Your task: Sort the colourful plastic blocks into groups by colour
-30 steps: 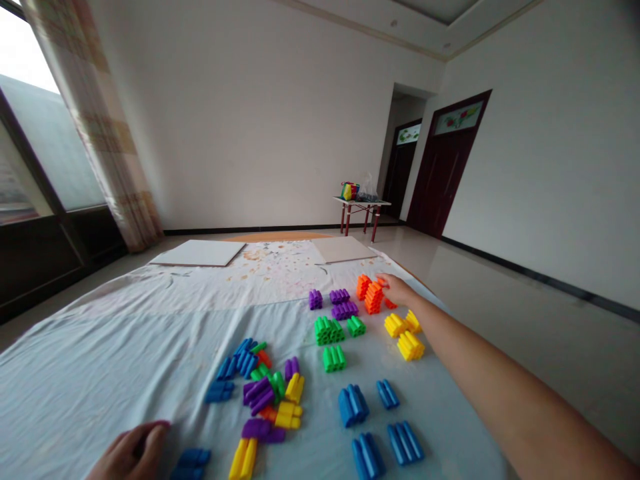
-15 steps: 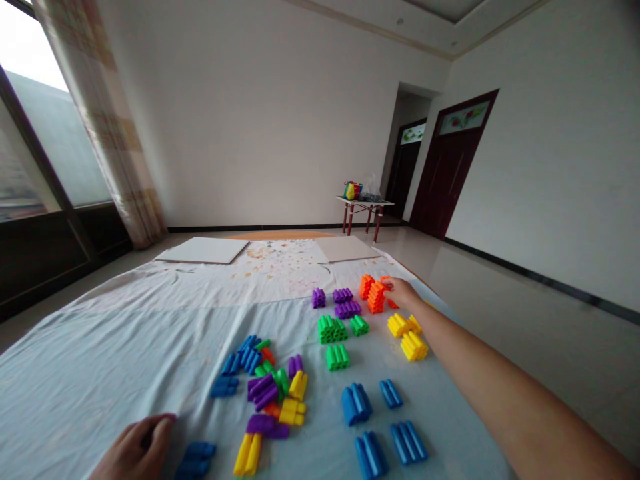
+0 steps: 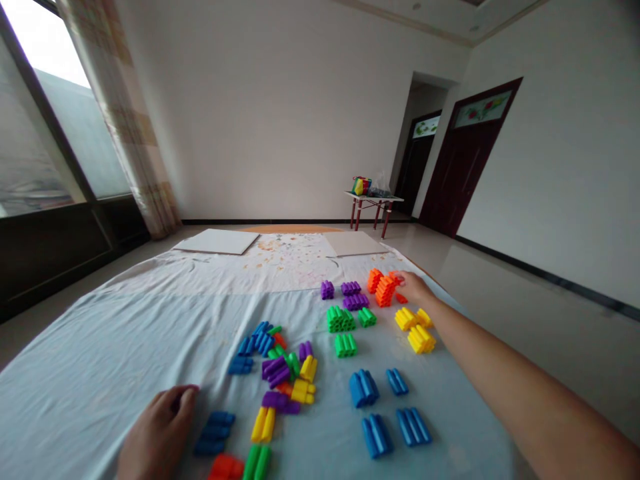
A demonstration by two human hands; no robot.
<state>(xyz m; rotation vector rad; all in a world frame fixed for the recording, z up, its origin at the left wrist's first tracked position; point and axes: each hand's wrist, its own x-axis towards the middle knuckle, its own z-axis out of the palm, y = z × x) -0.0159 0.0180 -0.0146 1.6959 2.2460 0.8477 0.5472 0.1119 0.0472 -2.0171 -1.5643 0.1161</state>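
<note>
My right hand [image 3: 411, 285] reaches to the far right of the cloth, its fingers at the orange blocks [image 3: 385, 291]; what its fingertips grip is too small to make out. Near the front left my left hand [image 3: 159, 432] rests on the cloth with fingers curled, beside some blue blocks [image 3: 215, 433]. Purple blocks [image 3: 355, 302], green blocks [image 3: 341, 319], yellow blocks [image 3: 421, 339] and blue blocks [image 3: 363, 388] form groups by colour on the right. A mixed pile holds a purple block [image 3: 275, 371] and other colours in the middle.
The cloth [image 3: 125, 347] covers a large table. Two flat boards, a white one [image 3: 219, 241] and a beige one [image 3: 354, 243], lie at its far edge. Beyond stands a small table [image 3: 374, 197] with a colourful bag [image 3: 361, 186] and a plastic bag.
The view has shifted, so red and green blocks at the bottom now show more. My right hand stays by the orange blocks, its fingers closer against them.
</note>
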